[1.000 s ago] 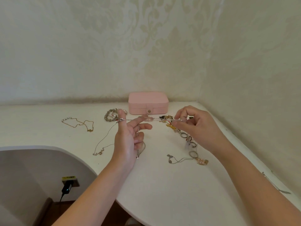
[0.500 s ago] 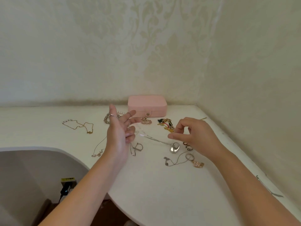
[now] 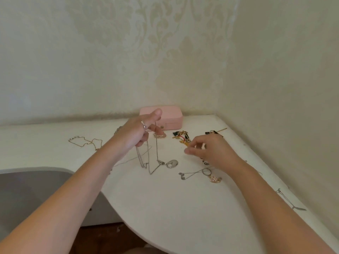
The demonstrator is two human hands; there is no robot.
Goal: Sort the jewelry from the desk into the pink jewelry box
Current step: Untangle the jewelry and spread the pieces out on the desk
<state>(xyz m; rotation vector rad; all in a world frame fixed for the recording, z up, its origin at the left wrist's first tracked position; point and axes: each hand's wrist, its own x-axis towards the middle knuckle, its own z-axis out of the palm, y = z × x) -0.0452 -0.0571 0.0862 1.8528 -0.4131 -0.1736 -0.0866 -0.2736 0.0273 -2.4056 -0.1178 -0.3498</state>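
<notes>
Note silver necklace point(image 3: 157, 147) pinched in fingers of left hand point(image 3: 139, 133), chain hanging vertical, pendant point(image 3: 172, 163) resting on surface point(image 3: 165, 198). Locate closed pink jewelry box point(image 3: 172, 116) just behind left hand, farther from right hand point(image 3: 212, 153). Treat right hand grip as indeterminable: fingers curled, blurred.

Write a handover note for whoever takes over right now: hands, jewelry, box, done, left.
Left hand: raised, silver necklace hanging from its fingers, pendant apparently resting on the desk.
Right hand: fingers curled in a pinch above the desk, blurred; unclear if it holds anything.
Pink jewelry box: shut, at the back of the desk.
Done: nothing visibly boxed.
Left: open the box, then put in the necklace, gold chain, pale bracelet, gold pieces and the chain with charms near the right hand.
</notes>
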